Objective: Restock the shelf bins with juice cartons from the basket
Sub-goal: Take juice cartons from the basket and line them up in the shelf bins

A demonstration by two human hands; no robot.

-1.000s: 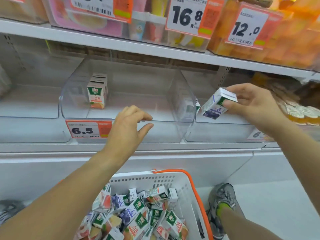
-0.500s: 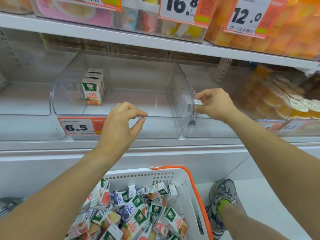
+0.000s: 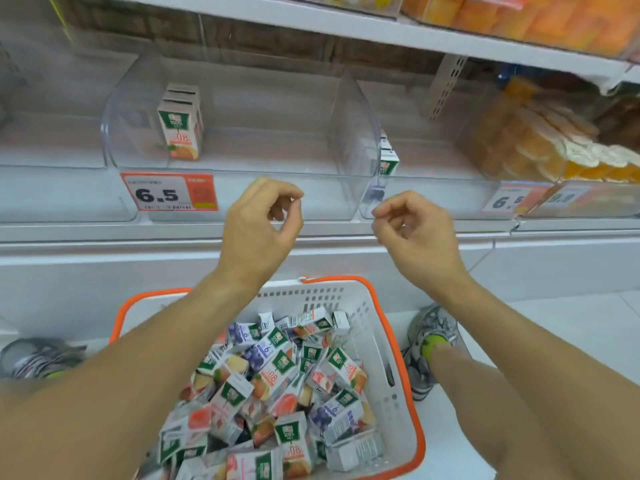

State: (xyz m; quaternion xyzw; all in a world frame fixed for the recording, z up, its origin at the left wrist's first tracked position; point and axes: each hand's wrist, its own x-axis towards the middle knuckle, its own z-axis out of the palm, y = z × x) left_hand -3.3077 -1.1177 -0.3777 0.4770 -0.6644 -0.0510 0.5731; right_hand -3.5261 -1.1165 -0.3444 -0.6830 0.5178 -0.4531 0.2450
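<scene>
Both hands (image 3: 341, 223) now empty, loosely curled, back from bins (image 3: 242, 140) above basket (image 3: 412, 393).

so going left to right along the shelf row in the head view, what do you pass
6.5 price tag → orange juice cartons in the clear bin → blue carton in the next bin → second 6.5 tag → orange fruit cups

Price tag (image 3: 169, 192), orange-edged, on the front of the clear shelf bin (image 3: 221, 188): "6.5".
Second price tag (image 3: 508, 199), on the neighbouring bin to the right: "6.5", partly blurred.
Orange juice carton (image 3: 180, 133) standing in the left bin: "100%" on a green panel.
Cartons in the basket (image 3: 391, 348): print too small to read surely.
</scene>
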